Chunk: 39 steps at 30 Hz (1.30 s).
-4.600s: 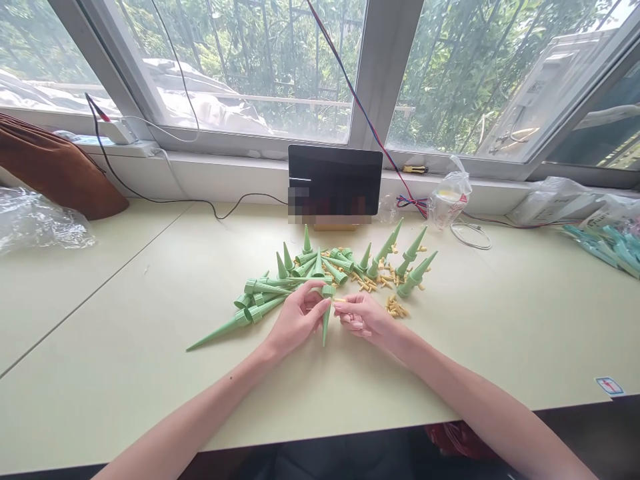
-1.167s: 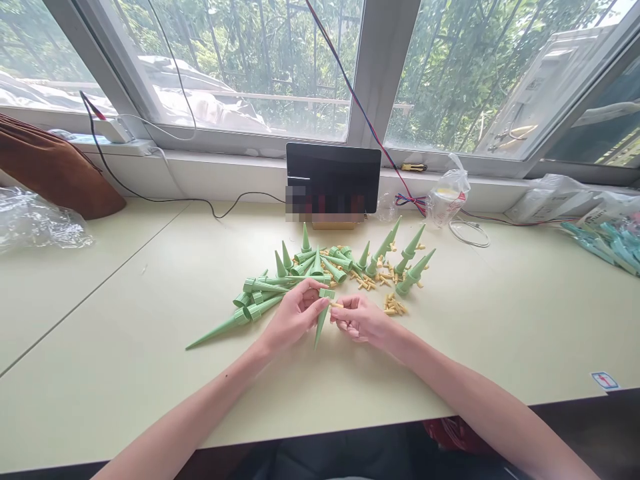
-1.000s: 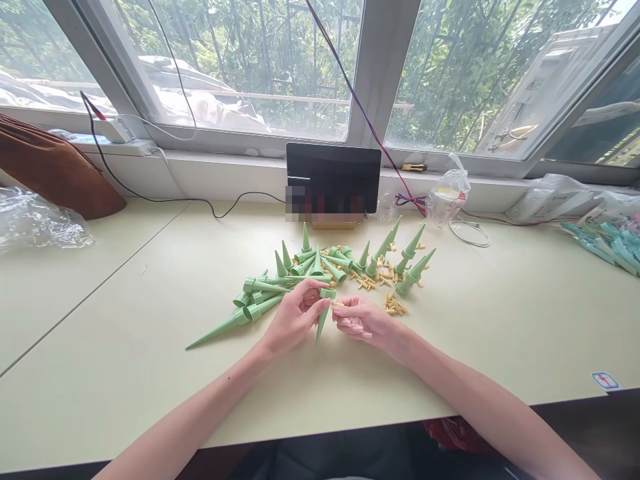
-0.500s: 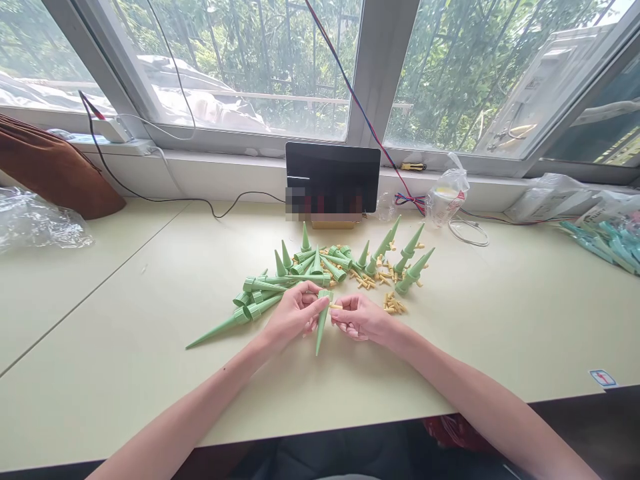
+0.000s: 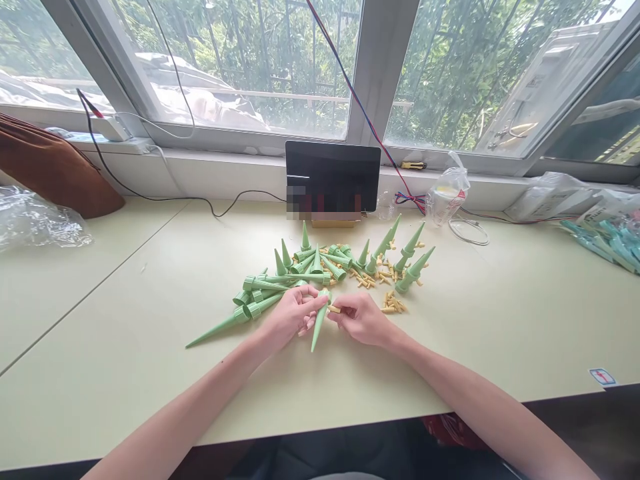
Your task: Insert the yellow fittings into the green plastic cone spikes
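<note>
My left hand (image 5: 296, 310) is closed on the collar end of a green plastic watering spike (image 5: 318, 328), whose point slants down toward me. Between the thumb and fingers of my right hand (image 5: 361, 316) is a small yellow valve piece (image 5: 334, 309), its tip at the side of the spike's collar. Whether it is seated in the collar I cannot tell. Beyond my hands lies a heap of green spikes (image 5: 273, 279), some on their sides and some upright. Right of the heap, several spikes (image 5: 414, 272) stand with yellow pieces in them, near loose yellow pieces (image 5: 395, 303).
A dark tablet-like screen (image 5: 333, 177) stands on a small box at the back. Cables (image 5: 215, 207) run along the table's rear. A plastic bag with a cup (image 5: 447, 193) and bags of teal parts (image 5: 607, 237) are at right, a brown bag (image 5: 55, 167) at left.
My right hand has rolled over so its back faces up, still pinching the yellow piece at the collar. The spike's point has swung slightly left in my left hand.
</note>
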Motion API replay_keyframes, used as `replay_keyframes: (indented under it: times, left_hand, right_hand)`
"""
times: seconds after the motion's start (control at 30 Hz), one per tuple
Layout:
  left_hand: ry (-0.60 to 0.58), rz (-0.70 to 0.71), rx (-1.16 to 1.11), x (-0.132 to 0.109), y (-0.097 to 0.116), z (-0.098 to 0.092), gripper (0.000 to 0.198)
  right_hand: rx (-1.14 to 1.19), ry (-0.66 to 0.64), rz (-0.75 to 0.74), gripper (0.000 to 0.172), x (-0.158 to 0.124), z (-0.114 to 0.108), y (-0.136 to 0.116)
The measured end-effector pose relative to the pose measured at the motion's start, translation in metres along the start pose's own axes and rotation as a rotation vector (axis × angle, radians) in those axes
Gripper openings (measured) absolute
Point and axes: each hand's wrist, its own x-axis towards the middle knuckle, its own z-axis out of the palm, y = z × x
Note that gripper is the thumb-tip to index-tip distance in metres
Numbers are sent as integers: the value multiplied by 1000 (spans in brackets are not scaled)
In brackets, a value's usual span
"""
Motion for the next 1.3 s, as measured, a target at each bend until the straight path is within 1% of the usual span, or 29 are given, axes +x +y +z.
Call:
replay_keyframes:
  times: [0.1, 0.2, 0.3, 0.43, 0.6, 0.67, 0.73, 0.9, 0.97, 1.13, 1.3]
  left_hand:
    - [0, -7, -7, 0, 1, 0, 41]
    - [-6, -6, -9, 0, 2, -1, 42]
    - [-5, 21, 9, 0, 2, -1, 42]
    - [-18, 62, 47, 0, 1, 0, 38]
    - [-43, 82, 49, 1, -4, -3, 34]
    - [-59, 89, 52, 1, -6, -4, 33]
    - [-63, 95, 62, 2, -7, -5, 32]
    - [-61, 111, 85, 2, -7, -5, 34]
    - [-72, 124, 92, 1, -7, -4, 34]
    - [-67, 190, 136, -2, -4, -1, 34]
    - [-32, 262, 191, -4, -1, 2, 33]
  right_hand:
    - [-226, 73, -183, 39, 0, 1, 4]
    - [-343, 79, -259, 35, 0, 2, 7]
    - [-340, 92, -251, 35, 0, 2, 7]
    - [-265, 105, -200, 37, 0, 2, 5]
    - [-178, 104, -169, 35, 1, 1, 2]
    - [-126, 100, -138, 37, 0, 1, 1]
    - [-39, 70, -70, 38, 0, 1, 0]
    - [289, -118, 199, 31, -1, -4, -2]
    - [417, -176, 273, 31, 0, -7, -3]
    - [687, -219, 359, 33, 2, -10, -7]
    - [885, -282, 461, 31, 3, -11, -7]
